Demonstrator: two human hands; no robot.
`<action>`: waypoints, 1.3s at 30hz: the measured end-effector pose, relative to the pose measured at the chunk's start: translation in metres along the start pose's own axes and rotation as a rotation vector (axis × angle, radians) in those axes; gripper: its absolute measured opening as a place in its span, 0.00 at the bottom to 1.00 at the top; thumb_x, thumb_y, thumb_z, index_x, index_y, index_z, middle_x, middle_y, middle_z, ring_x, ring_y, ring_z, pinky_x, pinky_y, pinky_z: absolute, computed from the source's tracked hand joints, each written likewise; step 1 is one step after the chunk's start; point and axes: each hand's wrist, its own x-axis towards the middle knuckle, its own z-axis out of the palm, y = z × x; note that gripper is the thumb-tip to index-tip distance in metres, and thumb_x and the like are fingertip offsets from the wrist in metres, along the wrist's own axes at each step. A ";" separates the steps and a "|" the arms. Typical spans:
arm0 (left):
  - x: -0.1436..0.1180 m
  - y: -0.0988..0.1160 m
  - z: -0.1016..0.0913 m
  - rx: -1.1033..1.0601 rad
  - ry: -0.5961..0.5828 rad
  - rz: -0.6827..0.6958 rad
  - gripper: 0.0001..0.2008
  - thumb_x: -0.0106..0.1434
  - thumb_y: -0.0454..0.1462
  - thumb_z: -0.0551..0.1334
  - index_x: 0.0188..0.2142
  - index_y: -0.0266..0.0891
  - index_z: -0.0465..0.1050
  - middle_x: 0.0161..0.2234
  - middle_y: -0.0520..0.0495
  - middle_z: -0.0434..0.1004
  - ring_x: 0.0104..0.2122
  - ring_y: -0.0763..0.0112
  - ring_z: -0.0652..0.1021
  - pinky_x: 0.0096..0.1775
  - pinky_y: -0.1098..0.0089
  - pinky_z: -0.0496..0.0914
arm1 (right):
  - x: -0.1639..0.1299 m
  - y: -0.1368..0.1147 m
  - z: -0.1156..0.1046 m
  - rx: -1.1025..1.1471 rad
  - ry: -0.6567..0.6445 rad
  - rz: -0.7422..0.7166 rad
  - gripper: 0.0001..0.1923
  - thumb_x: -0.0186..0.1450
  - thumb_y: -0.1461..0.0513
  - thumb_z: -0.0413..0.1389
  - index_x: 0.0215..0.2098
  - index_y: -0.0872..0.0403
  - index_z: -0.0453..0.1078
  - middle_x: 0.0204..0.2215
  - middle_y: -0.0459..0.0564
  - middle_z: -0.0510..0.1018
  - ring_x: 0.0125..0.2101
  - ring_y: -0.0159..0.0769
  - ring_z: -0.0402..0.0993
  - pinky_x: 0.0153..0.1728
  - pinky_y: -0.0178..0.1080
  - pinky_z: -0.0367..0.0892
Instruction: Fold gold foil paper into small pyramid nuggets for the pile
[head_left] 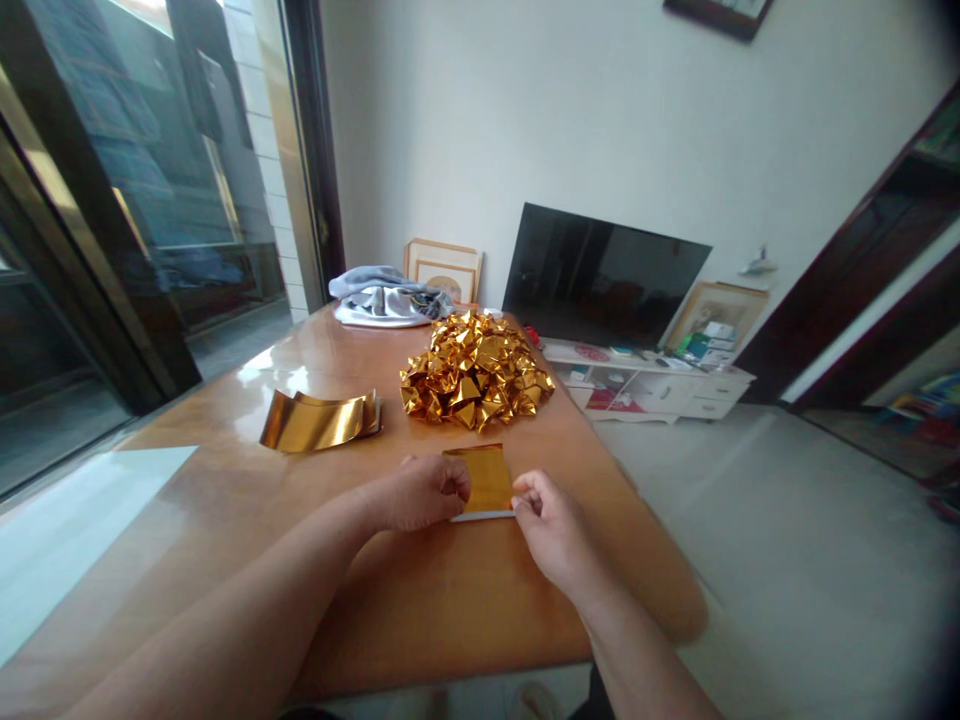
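Both hands, left (422, 492) and right (546, 520), pinch a shiny gold foil sheet (486, 478) flat on the glossy wooden table (225, 500).

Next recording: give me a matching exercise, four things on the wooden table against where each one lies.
Things:
1. gold sheet
2. pile of folded gold pieces
3. stack of curled gold sheets
4. grey and white cloth

Places:
A. far end of the table, near the framed picture
B. pinched between left hand and right hand
C. left of the pile, lying apart
D. middle of the table, beyond the hands

Pairs: 1-B, 2-D, 3-C, 4-A
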 end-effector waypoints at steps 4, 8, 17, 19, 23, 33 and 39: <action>-0.001 0.001 -0.001 0.061 -0.017 -0.006 0.09 0.53 0.34 0.58 0.32 0.41 0.76 0.28 0.52 0.78 0.27 0.70 0.74 0.29 0.73 0.62 | 0.000 0.003 0.002 0.005 -0.006 0.014 0.07 0.62 0.61 0.55 0.40 0.49 0.69 0.32 0.46 0.78 0.34 0.39 0.74 0.33 0.37 0.65; -0.001 0.003 -0.001 0.092 -0.022 -0.005 0.08 0.53 0.34 0.59 0.32 0.42 0.76 0.28 0.52 0.78 0.28 0.70 0.74 0.29 0.73 0.62 | 0.000 0.004 0.002 0.002 -0.013 0.026 0.08 0.62 0.61 0.55 0.40 0.49 0.69 0.29 0.45 0.76 0.32 0.39 0.73 0.32 0.37 0.64; -0.004 0.010 -0.004 0.160 -0.032 -0.002 0.09 0.54 0.33 0.58 0.34 0.42 0.76 0.30 0.52 0.79 0.29 0.69 0.76 0.30 0.73 0.62 | -0.001 -0.006 0.001 -0.112 0.009 -0.001 0.06 0.62 0.62 0.56 0.39 0.49 0.68 0.28 0.45 0.75 0.33 0.39 0.73 0.32 0.37 0.62; -0.004 0.012 -0.004 0.194 -0.039 -0.008 0.09 0.55 0.33 0.58 0.34 0.43 0.75 0.31 0.52 0.80 0.30 0.68 0.76 0.31 0.72 0.62 | -0.001 -0.008 0.001 -0.151 0.008 -0.012 0.06 0.63 0.62 0.56 0.39 0.49 0.68 0.28 0.46 0.75 0.33 0.39 0.73 0.32 0.37 0.62; -0.005 0.013 -0.004 0.267 -0.051 0.001 0.09 0.56 0.33 0.57 0.35 0.44 0.74 0.33 0.53 0.80 0.32 0.68 0.77 0.34 0.71 0.64 | 0.000 -0.009 0.001 -0.208 0.006 -0.022 0.07 0.63 0.62 0.55 0.41 0.50 0.68 0.29 0.46 0.75 0.33 0.39 0.73 0.32 0.36 0.62; -0.006 0.015 -0.006 0.352 -0.059 0.046 0.09 0.59 0.34 0.56 0.38 0.46 0.73 0.34 0.54 0.80 0.35 0.66 0.78 0.43 0.66 0.64 | -0.002 -0.013 0.001 -0.281 0.014 -0.040 0.04 0.64 0.64 0.54 0.38 0.50 0.66 0.33 0.48 0.76 0.37 0.40 0.72 0.35 0.36 0.63; -0.005 0.013 -0.002 0.380 -0.038 0.047 0.09 0.59 0.34 0.56 0.38 0.46 0.73 0.33 0.55 0.81 0.34 0.66 0.78 0.45 0.63 0.62 | -0.002 -0.016 0.000 -0.314 0.014 -0.045 0.04 0.64 0.65 0.54 0.38 0.50 0.66 0.34 0.47 0.76 0.37 0.40 0.72 0.36 0.37 0.62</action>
